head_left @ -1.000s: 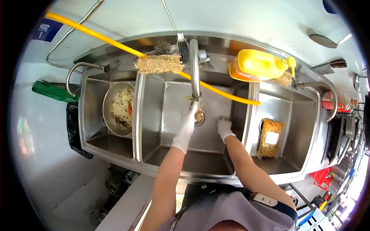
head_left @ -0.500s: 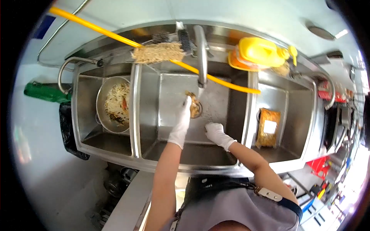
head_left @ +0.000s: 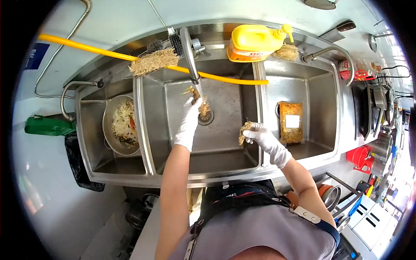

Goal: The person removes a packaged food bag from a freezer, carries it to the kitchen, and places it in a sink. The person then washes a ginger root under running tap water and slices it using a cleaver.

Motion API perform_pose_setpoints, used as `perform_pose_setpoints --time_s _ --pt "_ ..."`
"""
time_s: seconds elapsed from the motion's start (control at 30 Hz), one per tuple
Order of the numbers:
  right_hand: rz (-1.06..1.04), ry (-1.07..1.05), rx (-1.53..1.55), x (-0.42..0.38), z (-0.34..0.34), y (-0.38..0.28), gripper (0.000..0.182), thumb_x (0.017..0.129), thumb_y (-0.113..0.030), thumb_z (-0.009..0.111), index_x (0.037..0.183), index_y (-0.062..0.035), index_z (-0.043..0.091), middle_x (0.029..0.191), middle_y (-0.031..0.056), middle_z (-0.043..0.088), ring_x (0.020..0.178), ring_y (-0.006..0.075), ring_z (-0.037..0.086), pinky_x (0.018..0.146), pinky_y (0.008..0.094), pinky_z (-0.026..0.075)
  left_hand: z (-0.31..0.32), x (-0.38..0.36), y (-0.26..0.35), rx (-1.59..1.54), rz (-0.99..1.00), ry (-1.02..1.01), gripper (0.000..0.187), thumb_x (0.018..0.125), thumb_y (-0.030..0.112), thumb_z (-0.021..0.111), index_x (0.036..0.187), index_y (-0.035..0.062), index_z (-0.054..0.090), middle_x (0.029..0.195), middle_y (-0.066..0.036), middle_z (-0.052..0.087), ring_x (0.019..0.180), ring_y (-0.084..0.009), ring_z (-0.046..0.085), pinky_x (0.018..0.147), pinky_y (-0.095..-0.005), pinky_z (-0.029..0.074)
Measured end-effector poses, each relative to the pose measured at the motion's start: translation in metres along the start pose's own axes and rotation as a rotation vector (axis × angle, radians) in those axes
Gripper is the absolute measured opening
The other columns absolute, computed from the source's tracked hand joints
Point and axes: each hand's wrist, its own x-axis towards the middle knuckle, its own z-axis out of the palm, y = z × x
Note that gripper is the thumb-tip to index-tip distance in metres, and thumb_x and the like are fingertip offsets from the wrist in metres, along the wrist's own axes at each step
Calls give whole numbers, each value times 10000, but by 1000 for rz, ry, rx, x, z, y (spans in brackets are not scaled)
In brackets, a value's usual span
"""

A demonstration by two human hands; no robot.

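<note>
My left hand [head_left: 189, 120], in a white glove, is closed on a knobbly tan piece of ginger [head_left: 203, 106] under the faucet [head_left: 187, 54] of the middle sink. A thin stream of water falls onto it. The drain [head_left: 206, 118] lies just below. Toward the right side of the same basin, my right hand [head_left: 266, 142], also gloved in white, pinches another knobbly piece of ginger [head_left: 243, 132] between thumb and fingers. It is held up near the divider.
A pot of food scraps [head_left: 113, 145] stands in the left basin. The right basin holds a labelled bag of orange food [head_left: 290, 130]. A yellow hose [head_left: 216, 78] crosses the middle sink. A yellow jug [head_left: 251, 41], fibrous scrubber [head_left: 154, 61] and brushes [head_left: 174, 41] line the back ledge.
My right hand has moved right and up from the basin floor, and the piece of ginger in it now shows. My left hand stays by the water stream. The view has shifted.
</note>
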Motion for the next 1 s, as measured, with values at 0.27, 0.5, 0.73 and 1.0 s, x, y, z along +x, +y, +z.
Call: perform_pose_setpoints --time_s 0.27,0.5,0.73,1.0 --pt "69 81 -94 10 6 0 204 846 -206 606 935 -23 608 742 18 621 588 70 526 556 191 408 -26 -7 -65 150 7 11 322 800 162 640 1077 19 560 947 -24 597 865 -144 559 769 -275 444" --pt "194 -38 -83 17 -16 16 229 845 -230 622 960 -35 589 805 20 622 629 76 541 587 199 419 -32 19 -179 163 -110 428 498 711 232 736 1103 -31 576 1050 -106 618 980 -209 561 897 -310 407" --pt "163 -291 -185 23 -5 -7 250 839 -271 614 963 -56 582 794 28 617 664 97 557 629 220 423 -21 -84 -110 89 85 360 348 879 313 554 1041 11 612 975 -88 652 885 -168 604 832 -303 437" --pt "229 -392 -106 34 29 8 217 835 -253 613 971 -90 569 868 20 590 758 138 537 674 252 395 29 -245 -110 -913 216 136 457 948 335 397 1234 -18 441 1183 -145 539 1076 -246 522 945 -372 411"
